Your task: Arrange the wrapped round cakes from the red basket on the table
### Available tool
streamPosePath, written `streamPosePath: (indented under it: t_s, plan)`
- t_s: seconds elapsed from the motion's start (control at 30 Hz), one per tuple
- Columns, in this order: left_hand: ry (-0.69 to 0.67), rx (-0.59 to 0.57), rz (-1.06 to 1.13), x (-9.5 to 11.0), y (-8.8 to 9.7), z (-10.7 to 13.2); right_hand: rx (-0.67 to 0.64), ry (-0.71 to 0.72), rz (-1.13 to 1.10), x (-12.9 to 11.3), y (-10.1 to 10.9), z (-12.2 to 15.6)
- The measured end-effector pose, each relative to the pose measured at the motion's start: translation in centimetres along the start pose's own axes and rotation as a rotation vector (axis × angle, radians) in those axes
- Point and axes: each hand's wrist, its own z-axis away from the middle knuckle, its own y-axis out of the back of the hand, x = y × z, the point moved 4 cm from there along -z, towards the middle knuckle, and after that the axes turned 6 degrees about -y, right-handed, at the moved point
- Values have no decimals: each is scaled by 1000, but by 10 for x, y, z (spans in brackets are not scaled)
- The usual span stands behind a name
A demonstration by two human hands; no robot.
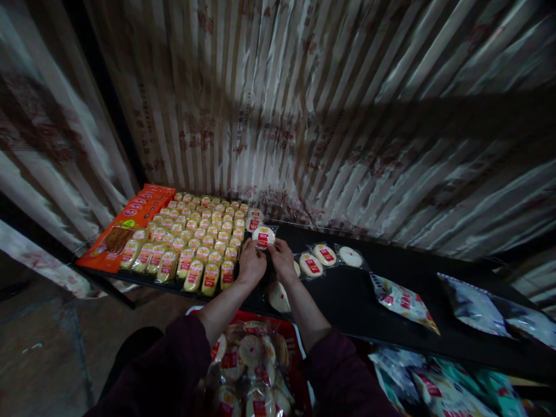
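Both my hands reach onto a black shelf (347,295). My left hand (252,263) and my right hand (281,259) pinch the near edge of one round cake packet (263,236) with a red label, at the right end of the packed rows (195,237) of like packets. Several more round packets (324,255) lie loose to the right of my right hand, and one (278,296) lies under my right wrist. Below my arms stands a red container (299,347) heaped with several of the same packets (252,359).
Orange flat packs (125,226) lie at the shelf's left end. Bagged snacks (402,301) and clear bags (473,304) lie on the right part of the shelf; more bags (434,388) sit below. A striped curtain (325,116) hangs behind. Bare floor (43,359) at lower left.
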Motion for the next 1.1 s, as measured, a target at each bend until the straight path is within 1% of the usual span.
streamPosePath:
  t_s: [0.17,0.23,0.4,0.57,0.73,0.97,1.1]
  plan:
    - [15,-86,-156,-2,-7,-6,5,-51,49,7,-11,-15]
    - [14,-110,-187,-3,-10,-8,19,-46,93,10,-14,-23]
    - [28,-167,-259,-7,-16,-14,48,-5,307,14,-21,-43]
    - [37,-222,-298,-9,-21,-20,44,13,374,16,-27,-52]
    - [38,-237,-295,-14,-25,-23,43,26,430,13,-32,-53]
    - [22,-196,-270,-19,-30,-28,26,7,498,4,-37,-55]
    - [30,-203,-269,-22,-32,-29,22,-14,548,0,-39,-51]
